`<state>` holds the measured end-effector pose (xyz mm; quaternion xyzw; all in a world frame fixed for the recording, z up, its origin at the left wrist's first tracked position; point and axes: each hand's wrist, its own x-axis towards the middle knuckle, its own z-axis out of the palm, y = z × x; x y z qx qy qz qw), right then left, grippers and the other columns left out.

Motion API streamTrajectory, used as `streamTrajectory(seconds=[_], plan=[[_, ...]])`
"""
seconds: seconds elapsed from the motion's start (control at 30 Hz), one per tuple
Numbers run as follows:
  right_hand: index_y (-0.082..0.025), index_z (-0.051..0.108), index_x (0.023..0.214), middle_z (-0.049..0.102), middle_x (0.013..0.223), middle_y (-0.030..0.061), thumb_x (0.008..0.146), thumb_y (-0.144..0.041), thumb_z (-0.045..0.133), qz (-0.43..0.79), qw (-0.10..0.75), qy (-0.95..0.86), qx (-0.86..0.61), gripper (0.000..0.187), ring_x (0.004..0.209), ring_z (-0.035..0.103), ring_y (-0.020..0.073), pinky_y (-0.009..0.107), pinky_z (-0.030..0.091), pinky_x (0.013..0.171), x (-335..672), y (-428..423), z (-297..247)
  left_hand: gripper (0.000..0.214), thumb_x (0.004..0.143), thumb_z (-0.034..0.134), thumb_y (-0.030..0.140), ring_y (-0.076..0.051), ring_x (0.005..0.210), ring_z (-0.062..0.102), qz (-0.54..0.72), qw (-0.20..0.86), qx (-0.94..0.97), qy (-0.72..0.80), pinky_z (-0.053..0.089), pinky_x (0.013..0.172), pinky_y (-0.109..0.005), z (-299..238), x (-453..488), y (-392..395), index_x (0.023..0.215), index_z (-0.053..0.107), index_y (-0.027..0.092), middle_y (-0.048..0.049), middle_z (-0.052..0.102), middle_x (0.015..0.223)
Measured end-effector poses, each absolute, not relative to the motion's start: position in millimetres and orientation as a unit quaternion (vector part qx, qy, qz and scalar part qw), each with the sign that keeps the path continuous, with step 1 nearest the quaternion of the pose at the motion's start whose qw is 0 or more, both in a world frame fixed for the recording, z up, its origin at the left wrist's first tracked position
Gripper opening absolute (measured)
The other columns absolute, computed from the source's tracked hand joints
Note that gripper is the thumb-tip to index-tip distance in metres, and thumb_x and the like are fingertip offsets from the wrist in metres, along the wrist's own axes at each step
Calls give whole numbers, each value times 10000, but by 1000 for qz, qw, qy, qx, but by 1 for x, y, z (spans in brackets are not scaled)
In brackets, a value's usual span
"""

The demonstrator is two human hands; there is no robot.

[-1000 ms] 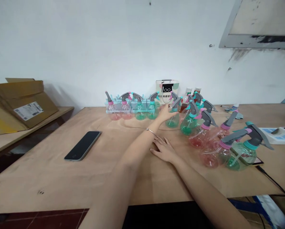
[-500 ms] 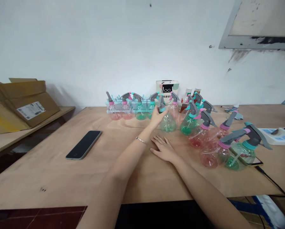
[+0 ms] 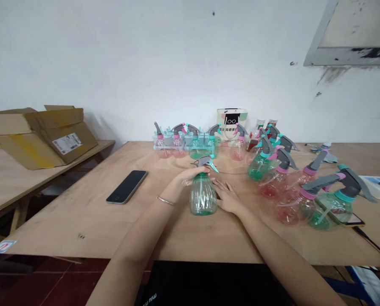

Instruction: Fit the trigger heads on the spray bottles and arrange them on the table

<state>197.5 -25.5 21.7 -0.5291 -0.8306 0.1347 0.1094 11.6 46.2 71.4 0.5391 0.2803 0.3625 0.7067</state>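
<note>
A clear green spray bottle [image 3: 203, 197] with a grey and turquoise trigger head is upright in front of me. My left hand [image 3: 192, 173], with a bracelet at the wrist, is closed round its neck; some of the fingers are hidden behind it. My right hand [image 3: 227, 196] lies flat, fingers spread, on the table just right of the bottle. Whether its fingertips touch the bottle, I cannot tell. Farther right stand several more spray bottles, among them a pink one [image 3: 271, 185] and a green one [image 3: 258, 166].
At the back, pale blue racks [image 3: 185, 142] stand with pink and green spray bottles. A printed box [image 3: 223, 127] leans by the wall. A black phone [image 3: 127, 187] lies on the left of the wooden table [image 3: 113, 231]. An opened cardboard box [image 3: 46, 138] sits on the far-left table.
My left hand has brought the green spray bottle nearer to me and a little left, away from the back bottles. My right hand stays flat on the table. The view has shifted slightly left.
</note>
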Motion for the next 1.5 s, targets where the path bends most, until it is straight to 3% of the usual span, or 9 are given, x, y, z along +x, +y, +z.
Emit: streamTrajectory(seconds=[0.2, 0.3, 0.43, 0.6, 0.77, 0.9, 1.07, 1.3, 1.5], plan=[[-206, 313, 1499, 249, 1589, 83, 927, -464, 425, 127, 99, -832, -531, 637, 1484, 180, 234, 514, 80, 1196, 197, -27, 24, 364, 667, 763, 265, -302, 1109, 646, 345, 764, 521, 160, 496, 981, -452, 67, 7, 31, 992, 640, 158, -120, 684, 1138], [-231, 304, 1500, 265, 1585, 71, 942, -469, 401, 117, 111, -836, -524, 614, 1481, 191, 230, 533, 93, 1190, 196, -28, 23, 398, 667, 764, 313, -358, 1193, 587, 333, 775, 523, 116, 487, 968, -500, 63, 6, 21, 1012, 630, 167, -142, 656, 1205], [-267, 275, 1509, 293, 1575, 40, 954, -464, 370, 113, 112, -835, -527, 597, 1476, 207, 230, 550, 118, 1182, 194, -32, 24, 459, 630, 775, 332, -401, 1232, 544, 325, 800, 494, 101, 497, 923, -537, 57, 7, 14, 1026, 599, 180, -143, 679, 1138], [-196, 237, 1527, 182, 1607, 63, 947, -460, 394, 106, 74, -835, -534, 657, 1497, 118, 226, 513, 87, 1200, 194, -35, 27, 441, 604, 757, 319, -393, 1223, 552, 376, 811, 442, 77, 456, 959, -582, 56, 12, 12, 982, 568, 194, -89, 696, 1038], [-241, 236, 1529, 155, 1615, 34, 949, -505, 374, 91, 88, -839, -529, 652, 1504, 65, 216, 501, 105, 1203, 193, -33, 24, 398, 613, 720, 334, -411, 1167, 587, 385, 815, 428, 72, 413, 978, -618, 62, 15, 3, 948, 584, 170, -88, 704, 935], [-245, 168, 1544, 149, 1615, 35, 946, -537, 360, 97, 96, -831, -539, 693, 1502, 79, 231, 512, 121, 1198, 193, -32, 22, 393, 615, 697, 409, -375, 1040, 652, 394, 783, 479, 55, 443, 965, -555, 70, 23, -4, 899, 620, 149, -109, 704, 872], [-223, 260, 1521, 215, 1600, 70, 942, -499, 377, 109, 88, -839, -526, 653, 1493, 141, 238, 515, 90, 1195, 196, -30, 21, 287, 642, 700, 423, -295, 793, 680, 430, 704, 563, 43, 495, 853, -439, 77, 34, -5, 683, 583, 164, -59, 618, 574], [-247, 162, 1544, 217, 1600, 70, 941, -531, 361, 104, 113, -835, -528, 696, 1483, 177, 260, 522, 134, 1184, 195, -31, 20, 391, 672, 674, 508, -315, 936, 665, 358, 726, 582, 71, 475, 853, -407, 80, 32, -16, 823, 633, 149, -125, 700, 806], [-177, 256, 1522, 204, 1600, 94, 939, -482, 372, 114, 71, -834, -534, 667, 1493, 138, 251, 511, 75, 1195, 195, -30, 23, 305, 671, 681, 449, -238, 738, 664, 401, 682, 601, 116, 486, 711, -324, 79, 33, -11, 675, 604, 154, -70, 653, 656]])
